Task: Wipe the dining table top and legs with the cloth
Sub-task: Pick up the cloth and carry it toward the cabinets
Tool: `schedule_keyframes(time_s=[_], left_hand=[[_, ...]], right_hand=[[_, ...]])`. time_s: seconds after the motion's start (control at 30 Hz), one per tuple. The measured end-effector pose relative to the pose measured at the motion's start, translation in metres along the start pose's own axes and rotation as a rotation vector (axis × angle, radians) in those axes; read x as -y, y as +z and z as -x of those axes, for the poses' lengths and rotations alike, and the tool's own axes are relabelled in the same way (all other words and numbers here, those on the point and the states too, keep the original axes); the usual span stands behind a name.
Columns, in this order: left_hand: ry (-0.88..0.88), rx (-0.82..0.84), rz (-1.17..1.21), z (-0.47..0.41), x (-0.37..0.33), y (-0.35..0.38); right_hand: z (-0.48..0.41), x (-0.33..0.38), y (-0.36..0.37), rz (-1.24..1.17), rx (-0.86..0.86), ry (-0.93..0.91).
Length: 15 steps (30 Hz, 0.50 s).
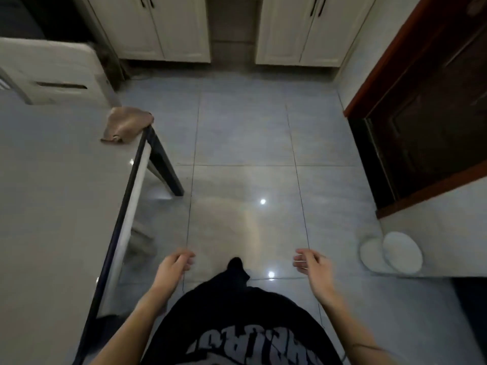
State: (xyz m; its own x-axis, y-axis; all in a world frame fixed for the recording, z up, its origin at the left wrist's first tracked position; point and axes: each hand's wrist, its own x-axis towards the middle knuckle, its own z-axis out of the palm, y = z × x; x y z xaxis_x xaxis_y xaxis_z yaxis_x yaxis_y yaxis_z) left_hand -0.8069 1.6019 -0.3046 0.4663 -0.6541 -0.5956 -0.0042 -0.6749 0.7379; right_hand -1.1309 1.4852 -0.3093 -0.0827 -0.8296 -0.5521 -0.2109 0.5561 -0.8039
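Both hands, left hand (175,263) and right hand (311,262), hang empty with loosely curled, parted grip above the floor (242,143), well apart from the cloth (127,123) crumpled on the tabletop (52,180) corner.

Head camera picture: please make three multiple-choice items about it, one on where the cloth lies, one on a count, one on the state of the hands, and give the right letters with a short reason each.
1. Where does the cloth lie?
A. on the floor tiles
B. on the far corner of the table top
C. in the left hand

2. How many white round plates stand on the ledge at the right?
A. one
B. two
C. four

3. What do the two hands hold?
A. nothing
B. the cloth, between them
C. a plate each

Answers:
1 B: the brown cloth is bunched on the table at the corner above the dark table leg.
2 B: two overlapping plates show there.
3 A: the left hand and right hand hang over the floor with fingers loosely curled and empty.
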Motion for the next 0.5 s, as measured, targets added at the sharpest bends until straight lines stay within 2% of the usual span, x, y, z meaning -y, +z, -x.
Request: schedule_keyframes(time_s=[0.33, 0.5], left_hand=[[0.064, -0.004, 0.068, -0.114, -0.122, 0.007], [0.001, -0.09, 0.107, -0.163, -0.151, 0.012]], right_hand=[[-0.13, 0.099, 0.025, 0.101, 0.071, 0.009], [-0.222, 0.153, 0.059, 0.2, 0.156, 0.031]])
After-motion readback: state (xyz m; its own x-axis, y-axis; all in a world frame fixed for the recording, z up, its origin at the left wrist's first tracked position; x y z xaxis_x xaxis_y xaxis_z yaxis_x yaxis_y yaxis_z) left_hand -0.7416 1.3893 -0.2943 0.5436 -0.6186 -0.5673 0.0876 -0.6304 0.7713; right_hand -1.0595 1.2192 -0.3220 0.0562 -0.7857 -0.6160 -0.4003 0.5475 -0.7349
